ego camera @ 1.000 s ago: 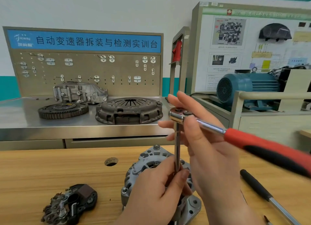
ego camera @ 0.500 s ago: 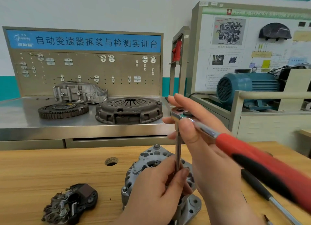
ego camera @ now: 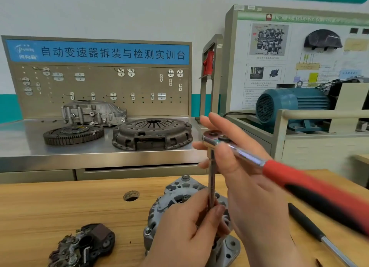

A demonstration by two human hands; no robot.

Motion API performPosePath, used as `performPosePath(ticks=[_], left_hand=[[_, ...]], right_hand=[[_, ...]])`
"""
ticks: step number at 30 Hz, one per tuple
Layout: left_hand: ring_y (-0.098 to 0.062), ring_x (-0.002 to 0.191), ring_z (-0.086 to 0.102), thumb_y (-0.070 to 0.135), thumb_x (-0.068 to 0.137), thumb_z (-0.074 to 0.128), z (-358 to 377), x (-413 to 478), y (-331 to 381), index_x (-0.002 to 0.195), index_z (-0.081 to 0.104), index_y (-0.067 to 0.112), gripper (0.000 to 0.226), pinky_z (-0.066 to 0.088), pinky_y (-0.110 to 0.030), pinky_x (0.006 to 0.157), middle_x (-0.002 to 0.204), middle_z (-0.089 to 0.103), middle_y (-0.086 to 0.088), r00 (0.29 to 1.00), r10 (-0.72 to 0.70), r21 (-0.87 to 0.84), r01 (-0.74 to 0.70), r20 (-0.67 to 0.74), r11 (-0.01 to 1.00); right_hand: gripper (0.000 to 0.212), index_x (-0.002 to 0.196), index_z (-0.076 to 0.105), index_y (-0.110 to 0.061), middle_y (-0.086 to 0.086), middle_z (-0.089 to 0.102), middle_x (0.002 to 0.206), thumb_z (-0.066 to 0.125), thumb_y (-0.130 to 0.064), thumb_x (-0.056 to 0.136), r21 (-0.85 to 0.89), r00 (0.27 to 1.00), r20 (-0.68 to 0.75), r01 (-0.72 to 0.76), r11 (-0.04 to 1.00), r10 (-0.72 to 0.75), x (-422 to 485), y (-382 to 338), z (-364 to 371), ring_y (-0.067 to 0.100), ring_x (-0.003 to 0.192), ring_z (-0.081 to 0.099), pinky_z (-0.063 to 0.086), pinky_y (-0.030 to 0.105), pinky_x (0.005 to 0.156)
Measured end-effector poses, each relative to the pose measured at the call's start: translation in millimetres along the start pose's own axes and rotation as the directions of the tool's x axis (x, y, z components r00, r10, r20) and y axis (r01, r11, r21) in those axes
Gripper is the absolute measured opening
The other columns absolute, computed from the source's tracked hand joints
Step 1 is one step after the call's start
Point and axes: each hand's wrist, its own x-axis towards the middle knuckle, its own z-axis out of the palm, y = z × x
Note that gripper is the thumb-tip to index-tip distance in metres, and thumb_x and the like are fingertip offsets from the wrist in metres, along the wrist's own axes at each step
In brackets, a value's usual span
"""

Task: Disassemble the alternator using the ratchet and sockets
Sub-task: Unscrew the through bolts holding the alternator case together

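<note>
On my feed I see a wooden table (ego camera: 60, 211) with a round hole (ego camera: 131, 195) in it, and a black-handled tool (ego camera: 305, 223) lying at its right side. Behind it stands a steel bench (ego camera: 24, 147) carrying a flywheel (ego camera: 73, 134), a clutch cover (ego camera: 152, 133) just beside it and a grey housing (ego camera: 93, 112) behind both. I make out a pegboard (ego camera: 99, 85) with hooks under a blue sign (ego camera: 111, 52). To the right sits a blue motor (ego camera: 291, 103) before a display board (ego camera: 295, 53)
</note>
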Motion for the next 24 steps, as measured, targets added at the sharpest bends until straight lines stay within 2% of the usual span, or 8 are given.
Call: performPosePath(ticks=[2, 4, 7, 9, 12, 16, 21, 24], left_hand=[[0.0, 0.075, 0.067, 0.043, 0.09, 0.049, -0.7, 0.1, 0.2, 0.093, 0.059, 0.031, 0.016, 0.044, -0.011, 0.064, 0.078, 0.07, 0.019, 1.0, 0.012, 0.02, -0.012, 0.0, 1.0], [0.0, 0.077, 0.067, 0.045, 0.09, 0.049, -1.6, -0.9, 1.9, 0.097, 0.059, 0.035, 0.016, 0.045, -0.013, 0.065, 0.08, 0.071, 0.019, 1.0, 0.009, 0.008, -0.009, 0.0, 1.0], [-0.007, 0.082, 0.067, 0.055, 0.087, 0.04, -1.3, -3.6, 2.1, 0.109, 0.056, 0.039, 0.032, 0.051, -0.028, 0.073, 0.089, 0.072, 0.011, 0.999, 0.027, 0.002, -0.028, 0.033, 1.0], [-0.007, 0.08, 0.067, 0.053, 0.087, 0.039, -0.6, -3.6, 2.6, 0.108, 0.056, 0.039, 0.031, 0.052, -0.026, 0.072, 0.087, 0.071, 0.013, 0.999, 0.043, 0.027, -0.043, 0.029, 0.999], [-0.005, 0.074, 0.067, 0.035, 0.091, 0.047, 0.0, -1.5, 2.1, 0.093, 0.06, 0.034, 0.013, 0.046, -0.015, 0.066, 0.076, 0.07, 0.016, 1.0, 0.014, 0.003, -0.014, -0.009, 1.0], [0.001, 0.063, 0.061, 0.034, 0.091, 0.049, 0.7, -0.2, 3.1, 0.085, 0.056, 0.03, 0.01, 0.037, -0.008, 0.057, 0.065, 0.064, 0.021, 0.999, 0.026, 0.045, -0.025, -0.027, 0.999], [-0.001, 0.074, 0.066, 0.05, 0.089, 0.042, -0.4, -2.4, 3.8, 0.098, 0.063, 0.025, 0.034, 0.045, -0.013, 0.064, 0.077, 0.069, 0.02, 0.999, 0.052, 0.013, -0.052, 0.011, 0.999], [-0.004, 0.079, 0.07, 0.042, 0.093, 0.043, -0.2, -3.0, 1.9, 0.103, 0.063, 0.029, 0.026, 0.052, -0.021, 0.071, 0.082, 0.072, 0.018, 0.997, 0.07, 0.023, -0.07, 0.02, 0.997]], right_hand=[[0.038, 0.112, 0.064, -0.056, -0.019, 0.065, 0.123, 0.063, -0.068, 0.075, 0.036, 0.999, 0.04, 0.01, 0.999, -0.011, -0.1, 1.1, 1.8, 0.015, 0.098, 0.071, 0.057, 0.025, 0.077], [0.039, 0.115, 0.067, -0.043, -0.012, 0.066, 0.125, 0.057, -0.063, 0.082, 0.209, 0.996, 0.051, -0.089, 0.974, 0.08, -2.7, -0.4, 3.0, 0.019, 0.094, 0.073, 0.057, 0.025, 0.075], [0.049, 0.116, 0.065, -0.021, 0.005, 0.073, 0.114, 0.05, -0.052, 0.08, 0.421, 0.962, 0.087, -0.27, 0.866, 0.257, -7.2, -0.1, -0.7, 0.027, 0.083, 0.074, 0.058, 0.028, 0.067], [0.051, 0.116, 0.065, -0.021, 0.008, 0.074, 0.109, 0.05, -0.052, 0.078, 0.416, 0.952, 0.094, -0.303, 0.857, 0.291, -6.9, -1.0, -1.5, 0.026, 0.082, 0.074, 0.058, 0.028, 0.065], [0.039, 0.116, 0.067, -0.036, -0.002, 0.071, 0.118, 0.056, -0.05, 0.082, 0.256, 0.986, 0.007, -0.166, 0.952, 0.169, -5.7, -1.7, 1.0, 0.021, 0.093, 0.072, 0.058, 0.031, 0.072], [0.035, 0.11, 0.062, -0.061, -0.02, 0.065, 0.123, 0.061, -0.069, 0.077, -0.063, 1.0, 0.006, -0.017, 0.998, 0.017, -4.9, -0.1, 2.8, 0.019, 0.109, 0.067, 0.052, 0.052, 0.091], [0.044, 0.115, 0.067, -0.023, 0.001, 0.072, 0.116, 0.052, -0.048, 0.082, 0.322, 0.98, 0.004, -0.189, 0.928, 0.199, -5.6, -2.3, 0.4, 0.026, 0.091, 0.073, 0.056, 0.028, 0.076], [0.052, 0.114, 0.066, -0.018, 0.008, 0.075, 0.106, 0.05, -0.053, 0.078, 0.356, 0.951, 0.06, -0.304, 0.884, 0.302, -5.5, -0.8, -1.9, 0.027, 0.086, 0.074, 0.057, 0.029, 0.071]])
